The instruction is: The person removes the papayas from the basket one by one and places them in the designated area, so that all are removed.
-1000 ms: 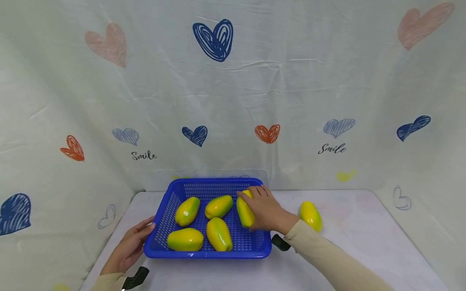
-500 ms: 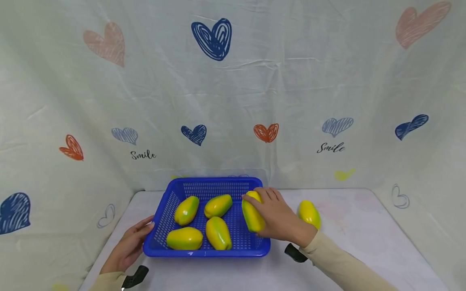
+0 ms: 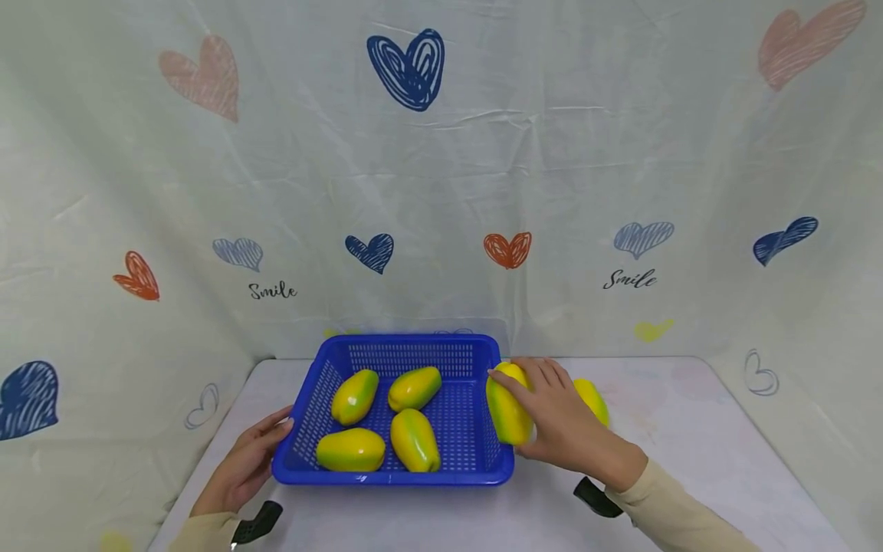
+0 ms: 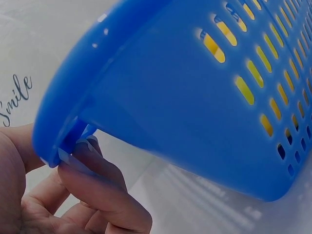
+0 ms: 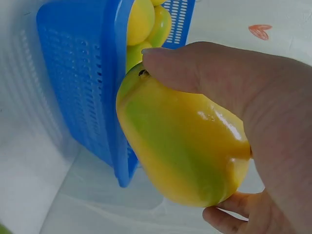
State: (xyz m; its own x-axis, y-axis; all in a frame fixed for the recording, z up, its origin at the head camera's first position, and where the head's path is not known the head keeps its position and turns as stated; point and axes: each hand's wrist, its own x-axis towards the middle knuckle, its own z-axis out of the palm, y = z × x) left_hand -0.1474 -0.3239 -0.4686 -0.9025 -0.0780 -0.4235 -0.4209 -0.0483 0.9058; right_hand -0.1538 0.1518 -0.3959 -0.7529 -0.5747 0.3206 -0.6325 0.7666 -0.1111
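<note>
Head view: basket (image 3: 312,406) beside held papaya (image 3: 507,410)

Staged tabletop booth, heart-print cloth backdrop (image 3: 441,192)

The white table (image 3: 690,429) before me carries a blue perforated basket (image 3: 393,479), set left of centre near the table's back edge. Right of the basket, a yellow-green papaya (image 3: 595,399) lies directly on the tabletop, partly hidden behind my hand. At the basket's left end, the heel of my left hand (image 3: 237,471) appears to rest on the table surface. A heart-printed cloth (image 3: 441,192) rises behind the basket and continues round both ends of the table.
</note>
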